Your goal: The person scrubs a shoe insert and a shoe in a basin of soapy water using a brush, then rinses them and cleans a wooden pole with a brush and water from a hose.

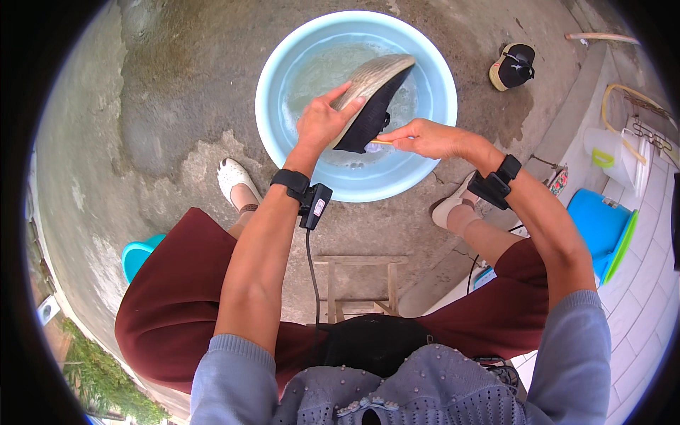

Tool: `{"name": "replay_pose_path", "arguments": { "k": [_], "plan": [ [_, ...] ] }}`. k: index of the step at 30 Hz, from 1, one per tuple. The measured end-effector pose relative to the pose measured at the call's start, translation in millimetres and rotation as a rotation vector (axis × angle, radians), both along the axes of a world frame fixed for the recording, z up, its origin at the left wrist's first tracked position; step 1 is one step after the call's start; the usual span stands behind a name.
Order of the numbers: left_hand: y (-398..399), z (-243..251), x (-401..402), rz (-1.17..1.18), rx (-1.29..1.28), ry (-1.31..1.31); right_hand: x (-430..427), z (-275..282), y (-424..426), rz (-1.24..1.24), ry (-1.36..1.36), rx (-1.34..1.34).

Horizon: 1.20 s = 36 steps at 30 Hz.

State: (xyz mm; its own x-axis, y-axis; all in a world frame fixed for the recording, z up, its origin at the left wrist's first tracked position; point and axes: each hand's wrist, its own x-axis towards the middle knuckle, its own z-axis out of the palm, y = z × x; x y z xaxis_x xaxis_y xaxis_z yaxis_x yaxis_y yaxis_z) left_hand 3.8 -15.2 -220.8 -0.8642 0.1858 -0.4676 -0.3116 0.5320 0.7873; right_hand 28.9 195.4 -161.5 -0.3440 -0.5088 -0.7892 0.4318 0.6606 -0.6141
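A black shoe with a pale sole (372, 98) is tilted on its side over a light blue plastic basin (357, 192) of sudsy water. My left hand (322, 119) grips it by the sole, thumb and fingers spread across the pale rubber. My right hand (425, 139) holds a thin yellow handle (381, 142), probably a brush's, at the shoe's opening. Whitish bristles or foam show below the handle's far end; the rest is hidden by the shoe.
Another black and pale shoe (512, 66) stands on wet concrete beyond the basin. A wooden stool frame (361, 260) is between my legs. A blue bucket (600, 228) is at the right, a teal basin (139, 257) at the left. A dark cable (313, 276) hangs from my left wrist.
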Motion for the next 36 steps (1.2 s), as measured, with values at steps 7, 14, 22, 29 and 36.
{"name": "replay_pose_path", "arguments": {
  "k": [7, 14, 22, 29, 36],
  "plan": [
    [-5.7, -23.8, 15.1, -0.155, -0.695, 0.318, 0.1, 5.1, 33.3, -0.112, 0.479, 0.329],
    [-0.2, -24.9, 18.6, -0.250, -0.596, 0.141, 13.5, -33.8, -37.1, -0.085, 0.726, 0.325],
    [-1.5, -27.6, 33.4, -0.112, -0.643, 0.182, -14.6, -62.9, -19.6, -0.206, 0.754, 0.389],
    [-15.2, -12.3, 42.2, -0.151, -0.736, 0.317, 9.2, -33.7, -55.7, -0.174, 0.764, 0.273],
    [2.3, -4.0, 57.5, -0.162, -0.644, 0.265, -0.4, -70.5, 25.3, -0.180, 0.751, 0.498]
  ]
}}
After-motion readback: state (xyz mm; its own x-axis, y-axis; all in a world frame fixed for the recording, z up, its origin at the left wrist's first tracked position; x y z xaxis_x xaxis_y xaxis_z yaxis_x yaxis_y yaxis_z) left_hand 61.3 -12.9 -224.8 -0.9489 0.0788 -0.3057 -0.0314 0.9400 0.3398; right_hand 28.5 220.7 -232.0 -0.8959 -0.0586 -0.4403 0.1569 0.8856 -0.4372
